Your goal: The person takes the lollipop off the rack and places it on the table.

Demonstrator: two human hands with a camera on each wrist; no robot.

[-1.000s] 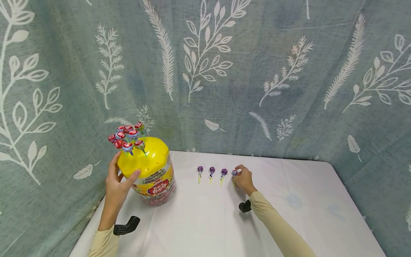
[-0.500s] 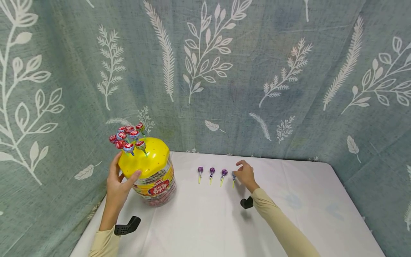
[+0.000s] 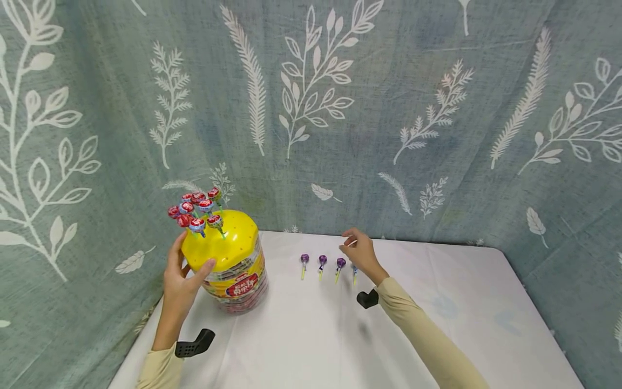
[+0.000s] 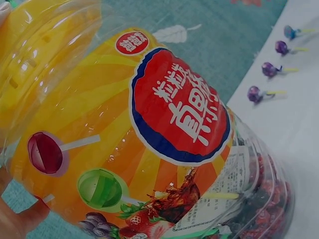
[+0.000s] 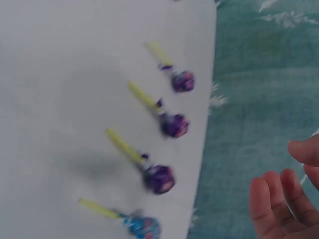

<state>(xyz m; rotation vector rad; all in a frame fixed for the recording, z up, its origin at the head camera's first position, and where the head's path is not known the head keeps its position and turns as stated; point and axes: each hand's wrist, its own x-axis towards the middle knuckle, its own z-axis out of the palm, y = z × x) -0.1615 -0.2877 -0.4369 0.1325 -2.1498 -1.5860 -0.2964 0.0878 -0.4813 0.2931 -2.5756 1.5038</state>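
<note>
The left hand (image 3: 181, 281) wraps its fingers and thumb round the yellow domed lid (image 3: 225, 243) of the clear plastic lollipop jar (image 3: 238, 281) at nine o'clock on the white table (image 3: 301, 346), while the right hand (image 3: 360, 253), fingers loosely spread and empty, hovers just above the four yellow-stick lollipops (image 3: 328, 265) at twelve o'clock.

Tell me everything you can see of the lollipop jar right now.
The lollipop jar is clear plastic with a domed yellow lid dotted with small holes, and an orange label with a red oval. It stands upright near the white table's left edge. Red-wrapped lollipops stick up from the lid. The left hand holds the lid's side.
</note>
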